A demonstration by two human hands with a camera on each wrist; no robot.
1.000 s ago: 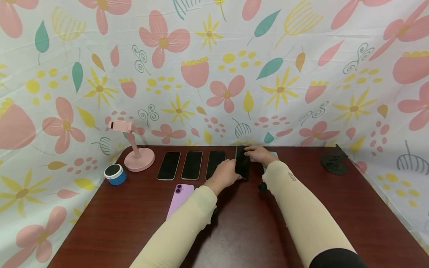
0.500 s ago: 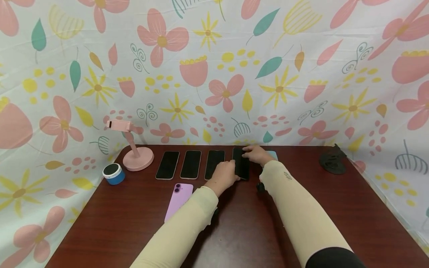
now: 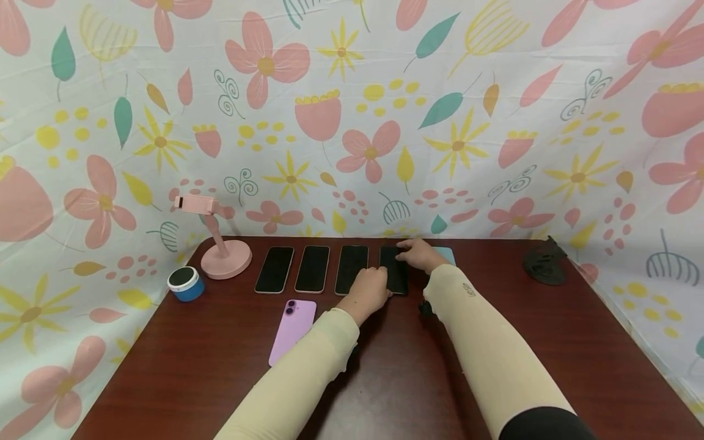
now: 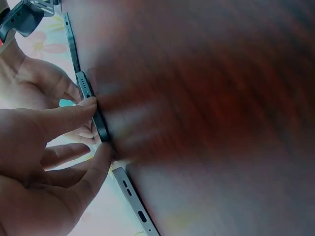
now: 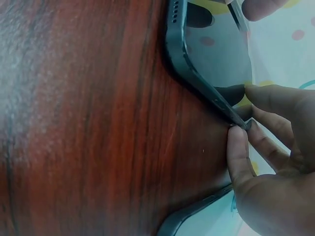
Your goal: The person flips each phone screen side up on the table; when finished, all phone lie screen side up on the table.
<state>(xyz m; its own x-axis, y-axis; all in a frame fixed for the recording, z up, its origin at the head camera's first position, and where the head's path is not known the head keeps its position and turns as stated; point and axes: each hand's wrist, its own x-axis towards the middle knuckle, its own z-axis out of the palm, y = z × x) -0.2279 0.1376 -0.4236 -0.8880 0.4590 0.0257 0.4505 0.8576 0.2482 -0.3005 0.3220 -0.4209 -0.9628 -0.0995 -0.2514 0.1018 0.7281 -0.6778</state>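
A black-screened smartphone (image 3: 393, 278) lies face up at the table's back, fourth in a row of phones. My left hand (image 3: 367, 290) holds its near left corner; in the left wrist view the thumb rests on the phone's bottom edge (image 4: 85, 86) and a finger meets its side. My right hand (image 3: 420, 255) is at its far right part. In the right wrist view, the right thumb (image 5: 238, 147) touches the phone's side edge, while a fingertip touches the glossy screen (image 5: 216, 59).
Left of it lie three dark-screened phones (image 3: 312, 269). A light blue phone (image 3: 447, 253) shows behind the right hand. A purple phone (image 3: 293, 330) lies back up nearer. Also here are a pink phone stand (image 3: 225, 260), a blue-and-white jar (image 3: 186, 284) and a black stand (image 3: 544, 264).
The phone between my hands has shifted slightly left and now sits straighter, lined up with the other phones. Both hands have moved a little with it.
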